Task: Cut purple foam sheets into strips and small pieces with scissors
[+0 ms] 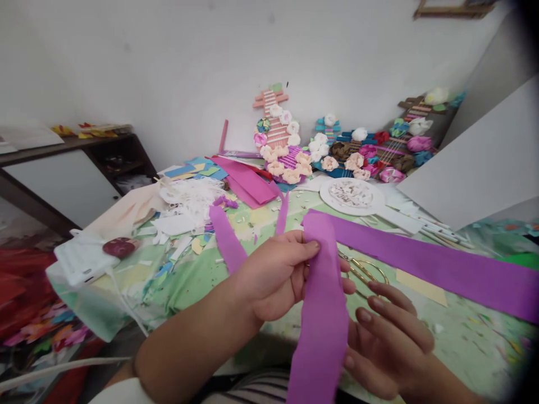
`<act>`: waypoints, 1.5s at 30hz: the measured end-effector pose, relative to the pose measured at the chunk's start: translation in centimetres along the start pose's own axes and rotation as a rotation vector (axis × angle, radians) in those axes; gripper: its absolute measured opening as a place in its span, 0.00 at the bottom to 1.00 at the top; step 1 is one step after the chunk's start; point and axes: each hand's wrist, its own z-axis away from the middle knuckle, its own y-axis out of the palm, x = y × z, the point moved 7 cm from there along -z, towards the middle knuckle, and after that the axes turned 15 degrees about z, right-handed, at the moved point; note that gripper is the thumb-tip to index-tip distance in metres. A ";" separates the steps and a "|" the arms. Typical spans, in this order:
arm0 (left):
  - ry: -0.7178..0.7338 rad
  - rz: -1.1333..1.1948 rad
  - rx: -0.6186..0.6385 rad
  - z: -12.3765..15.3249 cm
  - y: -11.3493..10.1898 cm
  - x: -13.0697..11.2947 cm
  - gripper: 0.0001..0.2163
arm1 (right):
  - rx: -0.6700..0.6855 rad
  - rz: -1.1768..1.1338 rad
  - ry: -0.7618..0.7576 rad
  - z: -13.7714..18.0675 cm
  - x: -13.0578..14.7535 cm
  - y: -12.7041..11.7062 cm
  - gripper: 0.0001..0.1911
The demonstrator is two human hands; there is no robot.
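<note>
My left hand [275,275] pinches the upper part of a wide purple paper strip [322,314], thumb on top and fingers behind it. The strip hangs down toward my lap and folds away to the right across the table [442,266]. Below and to the right, my right hand [387,342] lies with fingers stretched out, its fingertips touching the strip's right edge. Gold-handled scissors [366,269] rest on the table just behind both hands. A narrower purple strip [227,235] lies on the table to the left.
A white round plate [351,196] with pale scraps sits behind. Paper-flower craft pieces [290,151] lean on the wall. Pink and blue sheets [248,182], white shreds [189,199], a white phone [84,258] and a grey board [480,163] surround the green table [471,331].
</note>
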 end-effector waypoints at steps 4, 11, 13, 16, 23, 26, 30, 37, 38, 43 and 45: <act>0.061 -0.039 -0.079 -1.5 -1.1 0.3 0.05 | -0.074 0.010 0.033 0.4 -0.2 0.3 0.25; 0.236 -0.289 -0.350 -4.9 -5.2 -1.0 0.03 | 0.073 -0.183 0.172 1.5 -1.3 2.9 0.26; 0.203 -0.389 -0.381 -6.0 -6.2 -1.0 0.02 | 0.119 -0.220 0.251 1.8 -1.8 3.3 0.29; 0.166 -0.524 -0.402 -7.2 -7.4 -0.8 0.02 | 0.249 -0.303 0.340 2.2 -2.0 4.3 0.31; 0.114 -0.698 -0.431 -8.6 -10.1 0.8 0.04 | 0.557 -0.331 0.170 2.7 0.3 6.0 0.17; 0.151 -0.821 -0.413 -8.4 -10.3 0.6 0.03 | 0.626 -0.349 0.138 2.7 1.0 6.3 0.11; 0.286 -0.993 -0.343 -5.7 -9.1 -0.4 0.18 | 0.770 -0.308 0.129 3.6 1.8 6.7 0.10; 0.387 -1.573 0.150 2.4 -7.1 3.6 0.22 | 0.713 -0.259 0.208 4.3 2.1 4.9 0.13; 0.363 -1.605 0.128 2.9 -7.8 4.1 0.24 | 0.712 -0.286 0.216 4.3 2.3 4.8 0.12; 0.416 -1.713 0.124 3.6 -9.1 5.5 0.27 | 0.737 -0.330 0.227 4.4 3.2 4.6 0.10; 0.472 -1.737 0.107 3.3 -9.2 5.7 0.20 | 0.741 -0.303 0.227 4.5 3.5 4.4 0.10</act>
